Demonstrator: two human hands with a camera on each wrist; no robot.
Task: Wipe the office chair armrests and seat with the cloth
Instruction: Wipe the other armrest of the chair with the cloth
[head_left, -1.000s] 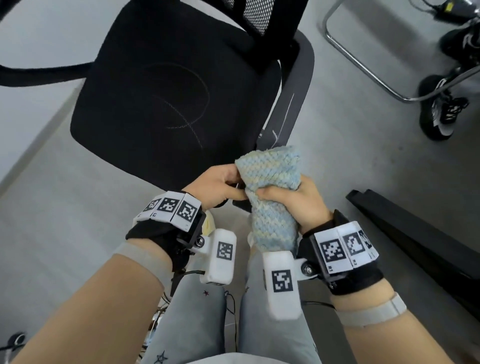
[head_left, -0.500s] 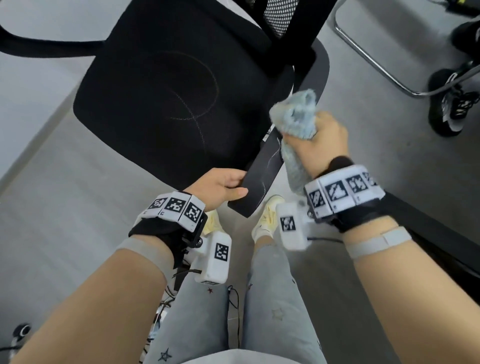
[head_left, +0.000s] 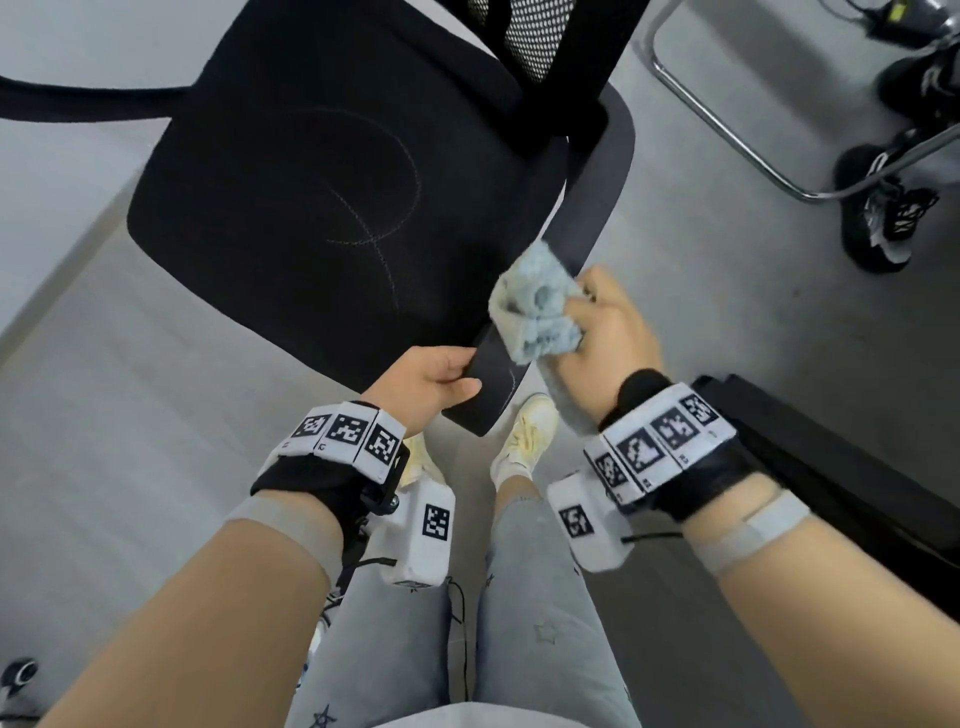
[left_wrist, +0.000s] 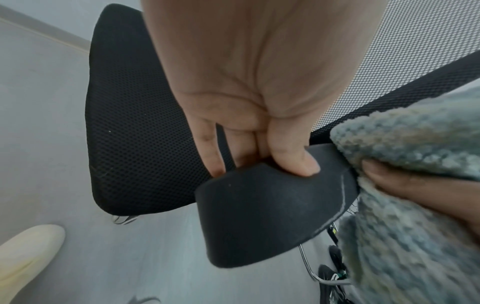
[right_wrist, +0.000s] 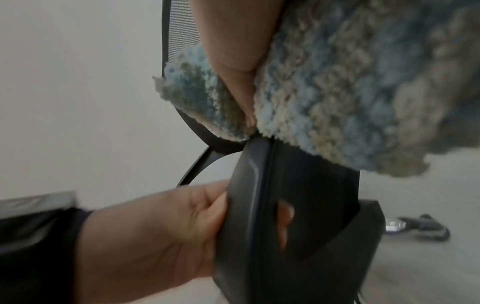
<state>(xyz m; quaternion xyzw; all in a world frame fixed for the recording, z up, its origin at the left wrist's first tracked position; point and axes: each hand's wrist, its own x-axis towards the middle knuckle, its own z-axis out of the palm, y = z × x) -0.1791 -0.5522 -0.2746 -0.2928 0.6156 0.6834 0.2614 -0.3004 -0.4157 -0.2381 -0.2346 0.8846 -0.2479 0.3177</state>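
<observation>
A black office chair stands in front of me, its mesh seat at the centre of the head view. The dark right armrest runs from the backrest toward me. My left hand grips the near end of the armrest, thumb on top and fingers underneath. My right hand holds a bunched blue-grey fluffy cloth and presses it onto the armrest just beyond the left hand. In the right wrist view the cloth lies on the armrest. The other armrest shows at far left.
A chrome tube frame and another person's black sneakers are on the grey floor at the right. A dark flat bar lies by my right wrist. My own pale shoes stand under the armrest.
My right hand brought the cloth up the armrest, then back down toward me along it. My left hand let go of the cloth and took hold of the armrest's near end.
</observation>
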